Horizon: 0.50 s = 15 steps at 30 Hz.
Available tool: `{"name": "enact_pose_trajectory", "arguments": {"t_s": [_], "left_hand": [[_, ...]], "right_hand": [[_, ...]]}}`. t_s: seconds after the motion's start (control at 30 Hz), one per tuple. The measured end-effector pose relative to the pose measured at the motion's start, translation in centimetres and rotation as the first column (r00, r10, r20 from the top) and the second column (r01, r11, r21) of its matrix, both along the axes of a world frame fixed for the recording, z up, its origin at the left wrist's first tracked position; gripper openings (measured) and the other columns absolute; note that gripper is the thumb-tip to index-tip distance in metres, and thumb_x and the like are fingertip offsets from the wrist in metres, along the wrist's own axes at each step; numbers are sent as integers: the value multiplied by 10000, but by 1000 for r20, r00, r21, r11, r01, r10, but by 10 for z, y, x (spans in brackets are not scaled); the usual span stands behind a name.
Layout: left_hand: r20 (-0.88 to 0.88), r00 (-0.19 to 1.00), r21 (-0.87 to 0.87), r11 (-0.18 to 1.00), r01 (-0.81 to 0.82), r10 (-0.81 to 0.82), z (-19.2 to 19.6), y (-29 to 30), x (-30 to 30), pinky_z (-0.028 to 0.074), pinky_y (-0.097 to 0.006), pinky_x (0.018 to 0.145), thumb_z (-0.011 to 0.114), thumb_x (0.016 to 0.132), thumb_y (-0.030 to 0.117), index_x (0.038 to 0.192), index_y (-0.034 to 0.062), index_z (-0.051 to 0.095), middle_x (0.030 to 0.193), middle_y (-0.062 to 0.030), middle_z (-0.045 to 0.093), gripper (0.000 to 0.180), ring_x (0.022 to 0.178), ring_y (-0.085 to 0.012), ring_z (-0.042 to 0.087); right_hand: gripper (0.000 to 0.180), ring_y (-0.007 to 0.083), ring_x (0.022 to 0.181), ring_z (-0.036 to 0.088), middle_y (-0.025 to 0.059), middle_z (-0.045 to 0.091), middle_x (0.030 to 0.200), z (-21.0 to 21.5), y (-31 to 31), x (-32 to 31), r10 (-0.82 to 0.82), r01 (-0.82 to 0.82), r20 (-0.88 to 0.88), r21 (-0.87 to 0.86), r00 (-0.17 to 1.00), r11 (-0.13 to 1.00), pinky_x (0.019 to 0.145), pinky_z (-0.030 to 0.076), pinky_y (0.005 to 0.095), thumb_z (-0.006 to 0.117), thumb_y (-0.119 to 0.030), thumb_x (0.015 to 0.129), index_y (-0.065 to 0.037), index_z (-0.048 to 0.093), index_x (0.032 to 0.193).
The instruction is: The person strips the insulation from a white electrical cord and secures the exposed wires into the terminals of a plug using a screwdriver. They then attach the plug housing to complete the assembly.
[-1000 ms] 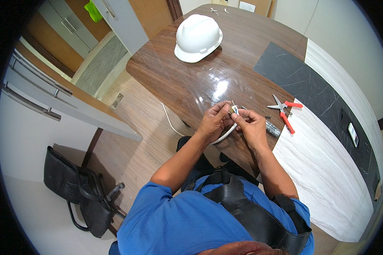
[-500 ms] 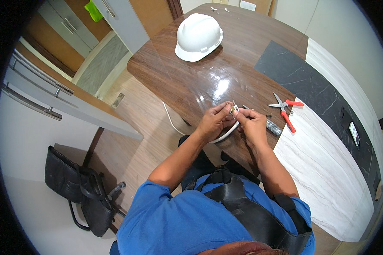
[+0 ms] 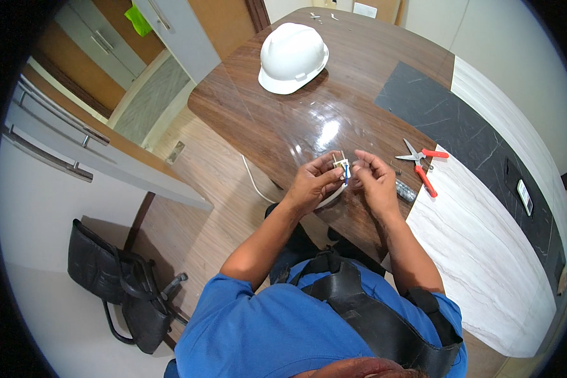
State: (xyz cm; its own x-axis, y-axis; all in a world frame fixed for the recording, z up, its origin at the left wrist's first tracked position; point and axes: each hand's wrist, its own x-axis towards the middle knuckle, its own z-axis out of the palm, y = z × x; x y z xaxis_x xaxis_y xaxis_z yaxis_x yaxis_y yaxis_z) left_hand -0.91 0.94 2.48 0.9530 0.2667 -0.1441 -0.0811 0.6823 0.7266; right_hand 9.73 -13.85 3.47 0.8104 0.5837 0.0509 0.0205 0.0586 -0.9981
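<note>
White cable (image 3: 258,186) end with coloured wires I pinch in my left hand (image 3: 312,184) near the table's (image 3: 258,120) front edge, my right hand (image 3: 373,179) half-closed sorting them; next needs fine fingertip alignment, I think.

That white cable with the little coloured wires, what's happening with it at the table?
A person in a blue shirt holds the end of a white cable over the wooden table. The left hand pinches it just below the fanned coloured wires, and the right hand has its fingertips close beside them. Red-handled cutters lie to the right, untouched, and a white hard hat sits farther back.
</note>
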Motion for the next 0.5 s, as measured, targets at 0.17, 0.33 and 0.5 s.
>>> {"name": "enact_pose_trajectory", "arguments": {"t_s": [0.17,0.33,0.5], "left_hand": [[-77,996,165,985,46,-34,12,-10,-7,570,-267,855,685,931,64,1389,-14,502,1186,-74,644,499,999,-125,650],[-57,996,275,958,78,-64,11,-10,-8,547,-249,842,703,927,92,1419,-29,476,1185,-71,652,556,988,-105,636],[-35,998,282,959,-44,56,9,-20,-6,530,-250,859,713,917,71,1462,-74,395,1203,-99,655,648,1009,-107,624]], "right_hand": [[282,106,759,570,56,704,856,26,0,12,68,-45,165,-138,984,989,690,455,269,694,-201,916,-21,736,1129],[209,125,808,631,69,711,905,20,1,15,142,-98,186,-231,972,968,750,496,289,690,-169,936,12,757,1016],[208,139,810,636,94,700,919,27,0,12,144,-98,219,-206,965,974,751,496,288,700,-153,921,31,752,1002]]}}
